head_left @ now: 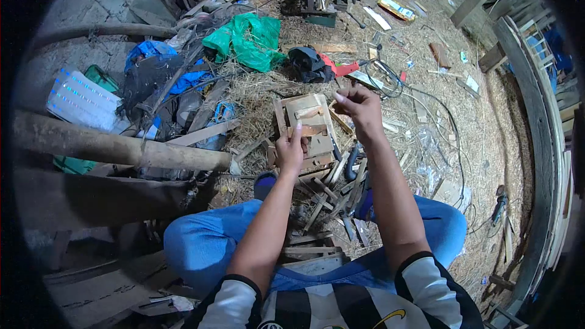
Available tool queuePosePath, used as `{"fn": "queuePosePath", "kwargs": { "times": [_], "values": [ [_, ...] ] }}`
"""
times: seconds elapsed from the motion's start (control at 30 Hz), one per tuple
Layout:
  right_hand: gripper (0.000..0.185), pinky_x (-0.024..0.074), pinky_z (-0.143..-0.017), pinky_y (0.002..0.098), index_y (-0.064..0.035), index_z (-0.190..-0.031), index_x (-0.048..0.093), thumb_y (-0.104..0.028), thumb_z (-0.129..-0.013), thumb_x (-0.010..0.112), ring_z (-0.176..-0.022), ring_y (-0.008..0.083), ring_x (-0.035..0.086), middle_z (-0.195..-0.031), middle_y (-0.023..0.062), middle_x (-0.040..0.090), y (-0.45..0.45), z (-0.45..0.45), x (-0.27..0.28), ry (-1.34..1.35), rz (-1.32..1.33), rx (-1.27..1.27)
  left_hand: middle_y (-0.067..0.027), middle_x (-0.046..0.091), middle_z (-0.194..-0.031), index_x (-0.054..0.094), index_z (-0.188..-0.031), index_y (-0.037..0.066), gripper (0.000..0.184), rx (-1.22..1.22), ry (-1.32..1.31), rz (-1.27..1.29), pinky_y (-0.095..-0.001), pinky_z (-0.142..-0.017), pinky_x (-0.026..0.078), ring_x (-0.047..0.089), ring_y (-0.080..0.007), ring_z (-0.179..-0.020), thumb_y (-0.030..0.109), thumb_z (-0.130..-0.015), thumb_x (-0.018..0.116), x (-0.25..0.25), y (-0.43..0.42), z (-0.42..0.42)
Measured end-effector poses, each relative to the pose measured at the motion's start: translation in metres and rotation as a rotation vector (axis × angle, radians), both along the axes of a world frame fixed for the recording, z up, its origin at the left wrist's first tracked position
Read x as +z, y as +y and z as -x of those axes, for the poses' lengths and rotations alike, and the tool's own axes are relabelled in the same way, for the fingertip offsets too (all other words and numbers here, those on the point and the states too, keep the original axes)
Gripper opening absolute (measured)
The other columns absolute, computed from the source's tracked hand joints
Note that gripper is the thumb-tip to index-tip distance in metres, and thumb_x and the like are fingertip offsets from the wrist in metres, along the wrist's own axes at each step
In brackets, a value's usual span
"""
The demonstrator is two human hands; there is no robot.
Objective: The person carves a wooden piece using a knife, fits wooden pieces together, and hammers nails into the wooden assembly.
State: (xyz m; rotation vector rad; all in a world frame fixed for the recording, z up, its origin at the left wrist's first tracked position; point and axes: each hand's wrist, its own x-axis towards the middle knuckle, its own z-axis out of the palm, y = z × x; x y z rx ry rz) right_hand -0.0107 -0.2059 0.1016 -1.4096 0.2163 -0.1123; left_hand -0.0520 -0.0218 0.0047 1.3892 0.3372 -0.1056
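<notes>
My left hand point(292, 147) is closed on a small brown wood piece point(312, 130), with the thumb along its left end. Below that piece is a wooden box point(295, 105) on the straw-covered ground, with a pale wood block point(309, 112) on its top. My right hand point(359, 109) is raised to the right of the box, its fingers curled and the thumb against the fingertips. Whatever it may hold is too small to make out. Between my knees, beside the box, are a dark curved handle point(351, 164) and several wood scraps point(323, 198).
A green plastic bag point(248, 42) and a black bag point(309, 64) are beyond the box. At the left a thick pole point(122, 144) juts inward. A dark cable point(454, 128) curves across the ground at the right, near a power tool point(499, 205) and a long plank point(536, 91).
</notes>
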Motion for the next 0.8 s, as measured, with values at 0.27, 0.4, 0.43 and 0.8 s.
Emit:
{"fn": "queuePosePath", "kwargs": {
  "times": [0.27,0.4,0.43,0.8],
  "values": [
    [0.026,0.0524,-0.060,0.0282,0.0058,-0.095,0.071,-0.019,-0.090,0.075,-0.068,0.0140,0.068,-0.075,0.0104,0.071,0.029,0.036,0.002,0.103,0.335,0.157,-0.0091,0.074,-0.090,0.070,-0.104,-0.002,0.044,-0.059,-0.163,-0.145,-0.0309,-0.075,0.050,0.065,-0.0130,-0.079,0.040,-0.100,0.059,-0.006,-0.003,0.003],
    [0.022,0.0508,-0.065,0.0370,-0.0019,-0.085,0.073,-0.024,-0.085,0.076,-0.072,0.0250,0.069,-0.080,0.0132,0.072,0.040,0.041,0.001,-0.019,0.748,0.159,-0.0064,0.070,-0.081,0.070,-0.100,-0.002,0.043,-0.016,-0.191,-0.176,-0.0305,-0.069,0.049,0.062,-0.0115,-0.073,0.039,-0.101,0.057,0.004,-0.009,0.007],
    [0.019,0.0506,-0.069,0.0394,-0.0033,-0.086,0.074,-0.022,-0.083,0.076,-0.077,0.0286,0.067,-0.083,0.0131,0.071,0.038,0.038,-0.008,-0.176,0.900,0.151,-0.0046,0.068,-0.077,0.070,-0.098,-0.001,0.041,-0.028,-0.186,-0.129,-0.0301,-0.066,0.048,0.060,-0.0107,-0.070,0.037,-0.102,0.056,-0.002,-0.010,0.006],
    [0.010,0.0508,-0.076,0.0445,-0.0049,-0.084,0.072,-0.013,-0.079,0.072,-0.085,0.0352,0.065,-0.087,0.0142,0.070,0.040,0.037,-0.036,-0.191,0.966,0.163,-0.0042,0.067,-0.072,0.070,-0.090,0.001,0.038,-0.004,-0.264,-0.049,-0.0291,-0.061,0.046,0.061,-0.0108,-0.066,0.032,-0.103,0.053,-0.007,-0.016,0.004]
  ]
}}
